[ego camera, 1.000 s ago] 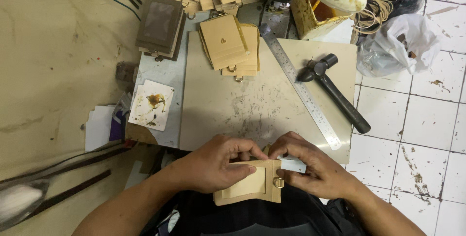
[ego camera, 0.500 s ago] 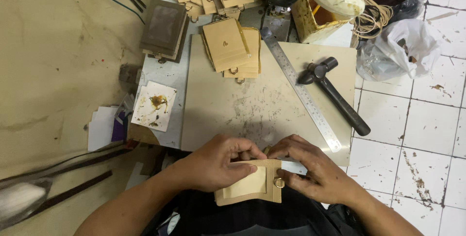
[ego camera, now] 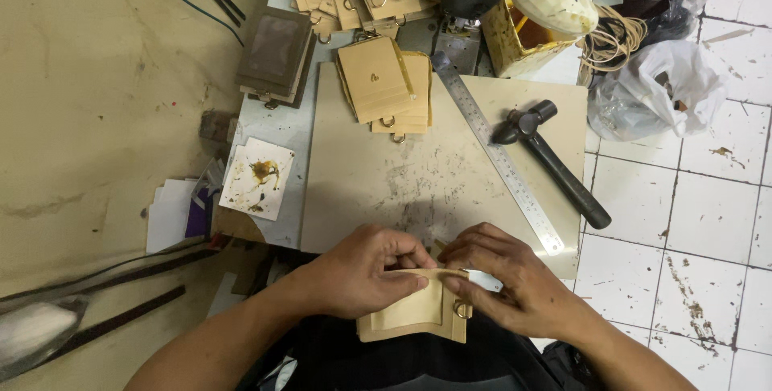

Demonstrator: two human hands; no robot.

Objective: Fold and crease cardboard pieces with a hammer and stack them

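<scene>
A tan leather card holder point(ego camera: 414, 315) with a small metal ring sits at the near edge of the cream work board point(ego camera: 386, 174). My left hand point(ego camera: 362, 270) grips its upper left part, fingers pressed along the top edge. My right hand point(ego camera: 511, 282) pinches the top right corner, thumb near the ring, with a small pale strip point(ego camera: 485, 280) showing under its fingers. Both hands touch each other over the piece.
A stack of similar tan pieces point(ego camera: 386, 85) lies at the board's far side, more are piled beyond. A steel ruler point(ego camera: 498, 162) and a black hammer point(ego camera: 555, 162) lie to the right. A glue-stained white tile point(ego camera: 257, 178) and a dark block point(ego camera: 275, 53) sit to the left.
Both hands stay on the tan piece; fingers shifted slightly along its top edge. The view has tilted a little.
</scene>
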